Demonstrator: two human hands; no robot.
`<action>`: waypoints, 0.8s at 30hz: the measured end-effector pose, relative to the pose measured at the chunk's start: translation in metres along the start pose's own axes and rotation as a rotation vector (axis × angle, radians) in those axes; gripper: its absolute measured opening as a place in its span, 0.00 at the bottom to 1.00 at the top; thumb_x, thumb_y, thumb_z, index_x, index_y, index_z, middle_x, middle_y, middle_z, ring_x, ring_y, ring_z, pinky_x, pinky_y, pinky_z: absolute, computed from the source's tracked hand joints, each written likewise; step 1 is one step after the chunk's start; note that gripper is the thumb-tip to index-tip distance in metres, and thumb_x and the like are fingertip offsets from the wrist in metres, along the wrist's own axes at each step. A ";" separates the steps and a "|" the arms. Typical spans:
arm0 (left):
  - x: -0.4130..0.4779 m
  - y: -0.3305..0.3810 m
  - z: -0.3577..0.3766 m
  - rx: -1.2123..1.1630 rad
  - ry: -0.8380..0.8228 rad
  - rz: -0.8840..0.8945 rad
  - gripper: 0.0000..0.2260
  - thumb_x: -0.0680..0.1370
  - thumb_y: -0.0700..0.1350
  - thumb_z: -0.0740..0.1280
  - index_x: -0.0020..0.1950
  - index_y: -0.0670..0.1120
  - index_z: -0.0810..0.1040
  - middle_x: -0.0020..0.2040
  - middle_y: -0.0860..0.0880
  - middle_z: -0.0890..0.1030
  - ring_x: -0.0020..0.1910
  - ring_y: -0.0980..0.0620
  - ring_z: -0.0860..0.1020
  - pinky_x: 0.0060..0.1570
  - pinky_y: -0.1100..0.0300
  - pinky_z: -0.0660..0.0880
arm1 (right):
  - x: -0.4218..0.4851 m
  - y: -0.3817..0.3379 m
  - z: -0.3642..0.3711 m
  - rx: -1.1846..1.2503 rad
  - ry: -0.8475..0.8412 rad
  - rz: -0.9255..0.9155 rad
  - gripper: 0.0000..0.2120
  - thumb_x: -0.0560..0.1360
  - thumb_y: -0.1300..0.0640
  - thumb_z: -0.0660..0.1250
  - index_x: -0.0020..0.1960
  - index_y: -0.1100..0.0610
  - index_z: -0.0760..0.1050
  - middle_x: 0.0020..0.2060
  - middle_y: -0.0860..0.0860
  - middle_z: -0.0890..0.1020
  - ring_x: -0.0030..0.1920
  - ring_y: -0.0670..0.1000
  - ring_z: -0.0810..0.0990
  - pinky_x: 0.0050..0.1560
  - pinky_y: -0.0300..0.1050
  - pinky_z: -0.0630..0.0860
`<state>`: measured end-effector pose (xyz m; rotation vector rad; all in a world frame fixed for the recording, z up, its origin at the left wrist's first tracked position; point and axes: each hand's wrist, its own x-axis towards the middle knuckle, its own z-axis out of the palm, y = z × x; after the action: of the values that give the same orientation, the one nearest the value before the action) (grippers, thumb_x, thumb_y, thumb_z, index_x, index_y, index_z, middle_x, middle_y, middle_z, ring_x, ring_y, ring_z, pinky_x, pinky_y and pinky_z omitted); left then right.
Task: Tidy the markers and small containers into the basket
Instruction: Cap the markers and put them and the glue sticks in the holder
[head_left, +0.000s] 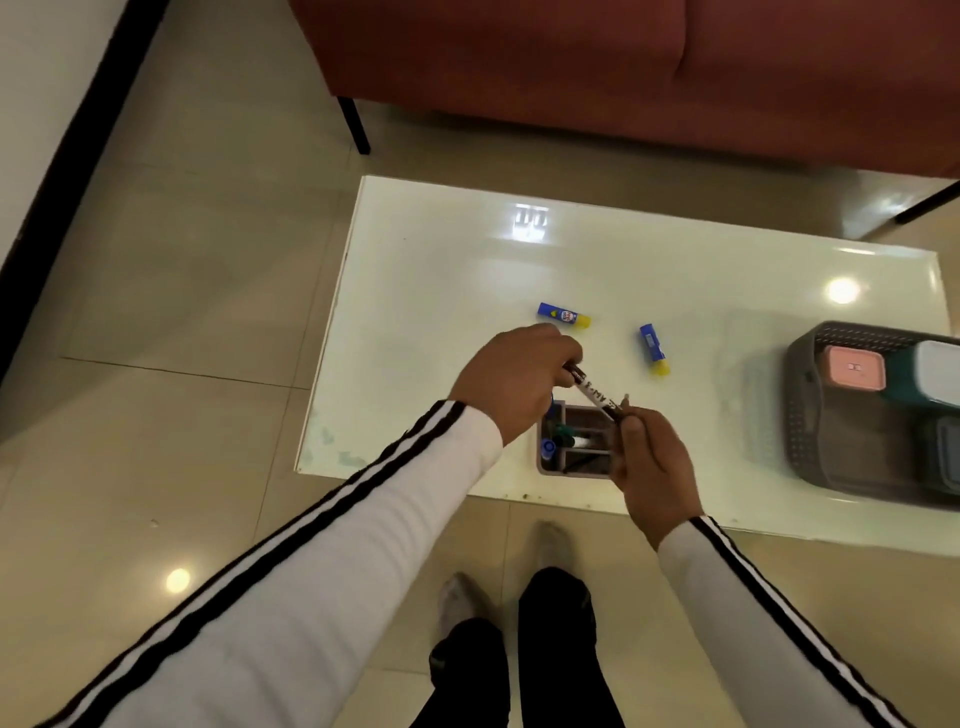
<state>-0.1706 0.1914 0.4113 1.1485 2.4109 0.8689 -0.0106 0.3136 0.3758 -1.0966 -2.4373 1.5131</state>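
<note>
Both hands pinch one marker (596, 393) between them: the left hand (511, 382) has its fingertips closed round the upper, far end, and the right hand (652, 470) holds the lower, near end between thumb and fingers. The marker slants down from left to right, dark-bodied with white lettering, and hangs just above a small pinkish organiser (574, 441) — a divided holder at the near edge of the white table (441, 270). Whether the cap is being pressed on or the pen is simply passing from hand to hand cannot be told.

Inside the organiser, other markers stand or lie in the left compartments; a blue cap and a green one show. My reading is that this pen goes in next. To do it well, let one hand release first, turn the pen closer to upright, and aim for an open compartment rather than onto the dividers — the holder is light and near the table edge, so a sideways knock could tip it off.

Further out, two blue glue sticks with yellow caps lie loose on the table, one (563, 316) beyond the left hand, the other (654, 349) to its right, well apart from each other. The dark perforated basket (810, 415) sits at the right end of the table, already holding a pink-lidded container (853, 368) and others partly out of view.
</note>
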 end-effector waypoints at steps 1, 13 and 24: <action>0.004 0.003 0.004 -0.015 -0.047 -0.029 0.11 0.76 0.36 0.68 0.57 0.45 0.80 0.51 0.47 0.79 0.50 0.47 0.77 0.49 0.56 0.71 | -0.004 0.000 -0.009 0.045 0.070 0.023 0.14 0.77 0.44 0.56 0.52 0.49 0.76 0.41 0.48 0.79 0.37 0.49 0.75 0.39 0.51 0.73; -0.061 -0.048 0.072 -0.110 0.029 -0.505 0.23 0.80 0.48 0.64 0.74 0.47 0.64 0.70 0.46 0.68 0.65 0.45 0.73 0.61 0.47 0.72 | 0.006 0.002 -0.049 -0.694 0.084 -0.186 0.09 0.80 0.53 0.63 0.57 0.54 0.78 0.46 0.51 0.81 0.49 0.54 0.76 0.44 0.49 0.75; -0.049 -0.058 0.078 -0.137 0.028 -0.468 0.21 0.80 0.47 0.62 0.73 0.47 0.65 0.70 0.48 0.68 0.64 0.46 0.72 0.60 0.47 0.73 | 0.062 0.007 -0.007 -0.952 -0.239 -0.094 0.13 0.81 0.47 0.56 0.58 0.48 0.77 0.51 0.50 0.79 0.54 0.54 0.73 0.51 0.49 0.70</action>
<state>-0.1332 0.1548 0.3167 0.4898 2.4442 0.8742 -0.0504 0.3580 0.3554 -0.8615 -3.4163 0.4007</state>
